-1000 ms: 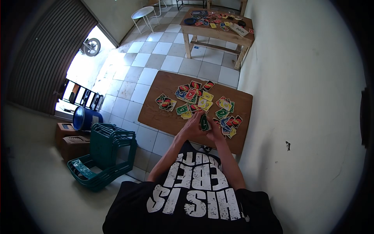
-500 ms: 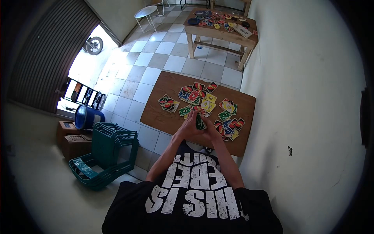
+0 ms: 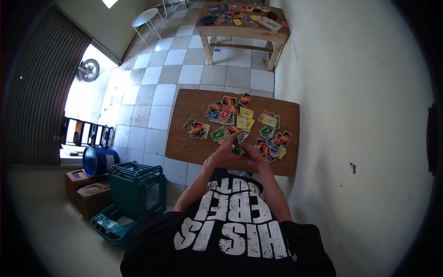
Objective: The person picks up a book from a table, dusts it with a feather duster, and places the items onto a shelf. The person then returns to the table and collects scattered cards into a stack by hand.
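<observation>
A small stack of UNO cards [image 3: 237, 147] with a green card facing up is between my hands, just above the table's near side. My left hand [image 3: 223, 151] is closed round the stack's left side, fingers reaching over its far end. My right hand [image 3: 252, 155] grips the stack from the right. Beyond my hands lies a loose heap of face-up and face-down cards [image 3: 226, 113]. A smaller pile [image 3: 196, 129] rests to the left. On the right are cards topped by a yellow one and a green seven [image 3: 266, 132], plus a mixed pile [image 3: 273, 147].
The piles lie on a brown wooden table [image 3: 184, 150]. Another wooden table [image 3: 240, 31] with scattered cards stands at the back. Stacked green chairs [image 3: 134, 194], a blue drum [image 3: 99, 160] and brown boxes [image 3: 92, 198] are at left. A wall [image 3: 350, 115] runs along the right.
The head view has shifted, so the room appears turned slightly. The stack in my hands has tilted more on edge and its green face looks narrower. The table piles look unchanged.
</observation>
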